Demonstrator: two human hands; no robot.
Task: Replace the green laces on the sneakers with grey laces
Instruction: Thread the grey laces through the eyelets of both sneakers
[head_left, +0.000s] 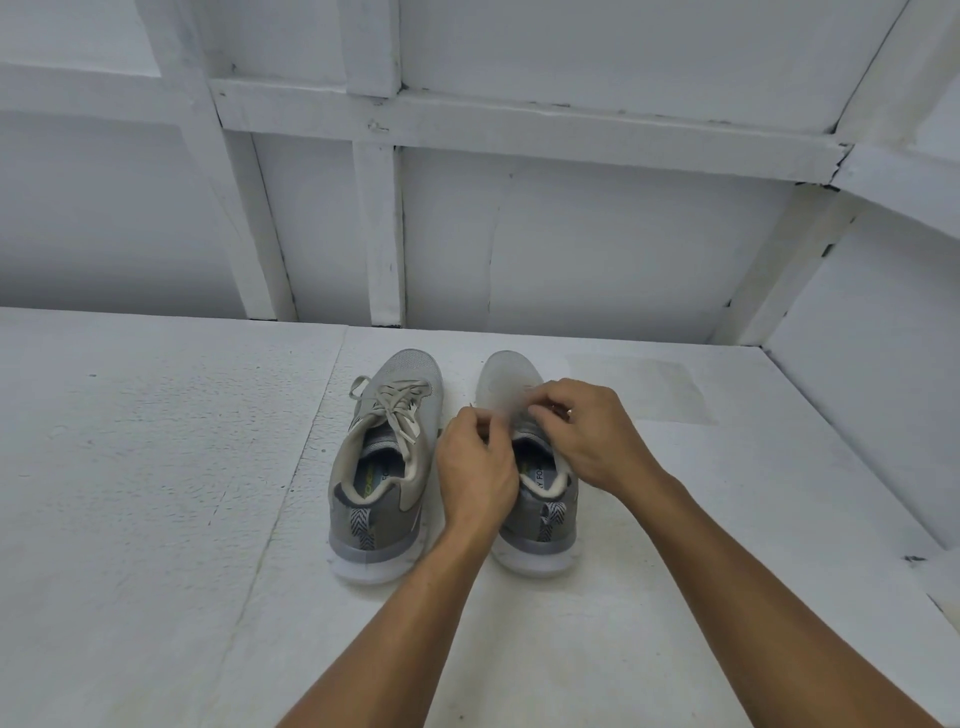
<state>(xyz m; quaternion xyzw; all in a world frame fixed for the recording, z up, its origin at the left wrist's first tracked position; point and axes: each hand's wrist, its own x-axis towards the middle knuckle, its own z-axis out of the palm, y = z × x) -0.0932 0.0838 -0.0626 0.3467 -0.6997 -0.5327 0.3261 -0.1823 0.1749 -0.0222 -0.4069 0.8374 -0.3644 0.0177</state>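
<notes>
You're looking at roughly the halfway mark, by my read. The left sneaker (387, 457) is sitting on the white surface (156, 467) with a pale grey lace (400, 410) running through its eyelets and tied in a loose bow, no green showing, so I'm treating that one as finished. The right sneaker (545, 514) is standing just beside it, heel toward you, and that's the one you're working on now. Your hands are covering its whole eyelet row, so I can't tell how many holes are threaded or what colour is going in. Your left hand (475, 462) is hovering over the inner side of the tongue with fingers curled in, pinching a thin lace end (470, 406) whose tip is poking out past the fingertips. Your right hand (587, 436) is bending down over the outer eyelets with thumb and fingers drawn together. It's looking like a pinch, but what it's holding is hidden, so I'm not calling it. Still to do, I'd guess: finishing the threading and tying off the right one.
</notes>
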